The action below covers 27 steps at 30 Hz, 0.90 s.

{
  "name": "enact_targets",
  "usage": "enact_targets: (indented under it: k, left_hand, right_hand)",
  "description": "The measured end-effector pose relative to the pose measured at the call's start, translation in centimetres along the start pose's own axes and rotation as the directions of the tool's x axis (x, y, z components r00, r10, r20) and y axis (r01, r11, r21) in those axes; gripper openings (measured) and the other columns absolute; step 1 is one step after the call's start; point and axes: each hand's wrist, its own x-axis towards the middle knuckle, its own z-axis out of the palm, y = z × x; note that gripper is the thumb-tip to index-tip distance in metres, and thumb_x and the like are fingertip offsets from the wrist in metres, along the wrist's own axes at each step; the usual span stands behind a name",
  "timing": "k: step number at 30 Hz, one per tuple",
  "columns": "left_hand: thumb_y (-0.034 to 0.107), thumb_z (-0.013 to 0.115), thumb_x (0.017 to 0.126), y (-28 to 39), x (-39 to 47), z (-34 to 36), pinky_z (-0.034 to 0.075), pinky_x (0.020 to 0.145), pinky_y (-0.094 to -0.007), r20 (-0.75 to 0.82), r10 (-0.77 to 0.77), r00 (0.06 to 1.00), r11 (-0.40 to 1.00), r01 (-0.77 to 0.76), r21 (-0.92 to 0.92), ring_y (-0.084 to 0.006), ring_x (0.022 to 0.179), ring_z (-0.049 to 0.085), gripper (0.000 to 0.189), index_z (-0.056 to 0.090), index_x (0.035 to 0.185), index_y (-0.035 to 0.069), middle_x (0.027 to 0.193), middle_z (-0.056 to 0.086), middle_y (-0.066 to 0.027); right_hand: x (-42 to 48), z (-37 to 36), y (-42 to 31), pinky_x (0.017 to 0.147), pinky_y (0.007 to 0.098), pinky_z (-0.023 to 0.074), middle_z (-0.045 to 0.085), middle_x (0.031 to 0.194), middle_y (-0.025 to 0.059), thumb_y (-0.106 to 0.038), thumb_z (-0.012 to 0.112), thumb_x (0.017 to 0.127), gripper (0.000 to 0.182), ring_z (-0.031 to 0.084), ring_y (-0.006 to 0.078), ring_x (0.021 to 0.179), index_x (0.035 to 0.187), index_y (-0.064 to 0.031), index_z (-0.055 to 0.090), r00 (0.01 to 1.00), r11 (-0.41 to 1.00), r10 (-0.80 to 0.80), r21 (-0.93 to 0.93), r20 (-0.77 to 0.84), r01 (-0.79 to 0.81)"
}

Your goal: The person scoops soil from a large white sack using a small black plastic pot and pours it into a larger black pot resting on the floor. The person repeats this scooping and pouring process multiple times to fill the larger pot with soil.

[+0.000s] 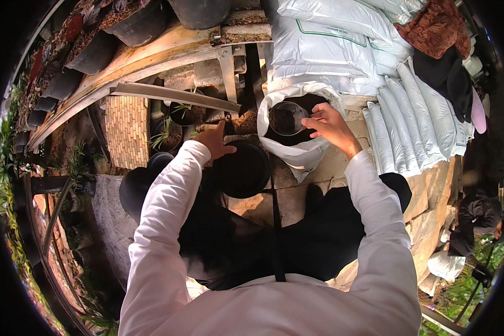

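Note:
My right hand (328, 126) grips the rim of a clear plastic tub (301, 114), which has dark soil in it. The tub is inside the mouth of an open white sack (273, 97), over dark potting soil (317, 101). Over on the left, my left hand (212, 140) has its index finger stretched forward and its thumb apart, near the far-left rim of a round black pot (241, 170). Its other fingers are hidden. Deep shade hides what the pot contains. Two small potted plants (185, 110) (166, 135) stand just beyond that hand.
A metal bar (176, 95) crosses above the small plants, beside a tiled panel (127, 132). Full white sacks (323, 50) are stacked behind the open one, and more lean (416, 119) at right. Black pots (136, 25) line a wooden shelf (122, 69). Another person (479, 214) is at far right.

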Motion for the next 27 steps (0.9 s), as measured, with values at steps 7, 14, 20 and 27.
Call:
enact_targets:
  k: [7, 14, 20, 27]
  left_hand:
    - [0.069, 0.069, 0.084, -1.9, -4.3, -1.0, 0.043, 0.113, -0.0448, -0.006, -0.052, 0.999, 0.996, 0.052, -0.066, -0.0408, 0.136, 0.054, 0.114, 0.017, 0.163, 0.006, 0.140, 0.059, -0.0289]
    - [0.072, 0.070, 0.083, -3.2, -5.1, 0.1, 0.043, 0.113, -0.0451, -0.142, -0.044, 0.989, 0.996, 0.033, -0.079, -0.0411, 0.135, 0.054, 0.114, 0.020, 0.162, 0.007, 0.144, 0.057, -0.0264]
    - [0.071, 0.072, 0.082, -3.5, -5.1, 0.1, 0.045, 0.112, -0.0450, -0.166, -0.010, 0.986, 0.989, -0.014, -0.146, -0.0410, 0.134, 0.056, 0.111, 0.026, 0.161, 0.008, 0.142, 0.059, -0.0244]
    - [0.065, 0.076, 0.083, -3.0, -5.1, 0.2, 0.046, 0.110, -0.0450, -0.195, 0.018, 0.981, 0.978, -0.058, -0.202, -0.0391, 0.131, 0.058, 0.103, 0.034, 0.157, 0.007, 0.139, 0.062, -0.0223]
  right_hand:
    - [-2.8, 6.1, -1.5, 0.076, 0.0333, 0.0612, 0.065, 0.111, 0.0170, -0.032, 0.091, 0.078, 0.059, 0.067, 0.0216, 0.094, 0.116, -0.0008, 0.059, 0.955, 0.928, -0.276, -0.227, 0.111, 0.295]
    - [-3.4, 8.0, -0.4, 0.069, 0.0302, 0.0589, 0.061, 0.101, 0.0058, -0.018, 0.090, 0.076, 0.045, 0.064, 0.0155, 0.088, 0.105, -0.0041, 0.057, 0.906, 0.874, -0.400, -0.239, 0.136, 0.422]
    - [-4.8, 9.0, -0.7, 0.078, 0.0405, 0.0536, 0.060, 0.093, 0.0086, -0.027, 0.090, 0.072, 0.047, 0.067, 0.0276, 0.086, 0.095, -0.0060, 0.055, 0.861, 0.833, -0.502, -0.222, 0.081, 0.507]
    - [-5.8, 10.0, -0.6, 0.072, 0.0363, 0.0546, 0.056, 0.092, 0.0069, -0.020, 0.092, 0.069, 0.044, 0.064, 0.0246, 0.083, 0.088, -0.0066, 0.054, 0.802, 0.767, -0.596, -0.259, 0.053, 0.587]
